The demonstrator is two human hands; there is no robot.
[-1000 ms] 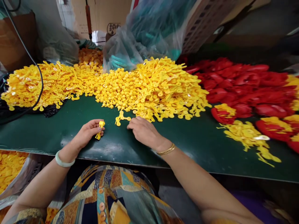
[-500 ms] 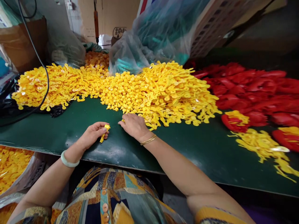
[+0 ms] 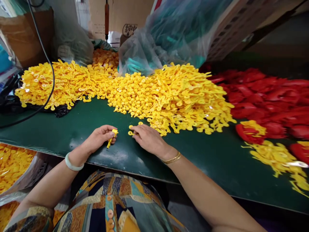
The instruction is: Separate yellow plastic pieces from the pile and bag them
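Between the thumb and fingers of my left hand (image 3: pixel 102 138) is a small yellow plastic part (image 3: pixel 111 138), its narrow end hanging down above the green table (image 3: pixel 96 158). My right hand (image 3: pixel 151 140) is at the front edge of the big yellow pile (image 3: pixel 169 96), with its fingers pressed together on a yellow ring-ended piece (image 3: pixel 131 132). Other ring-ended pieces touch or lie near its fingertips. The two hands are apart, a short gap of green surface between them.
Red plastic parts (image 3: pixel 272 96) are heaped at the right, with a smaller yellow cluster (image 3: pixel 275 154) in front. A black cable (image 3: pixel 52 80) crosses the left pile. Clear bags (image 3: pixel 169 38) stand behind. A bag of yellow parts (image 3: pixel 14 164) sits below the table's left edge.
My right hand has drawn back from the pile toward the right and slightly nearer me, and ring-ended pieces now show at its fingertips. My left hand still holds its yellow part. The view has shifted slightly.
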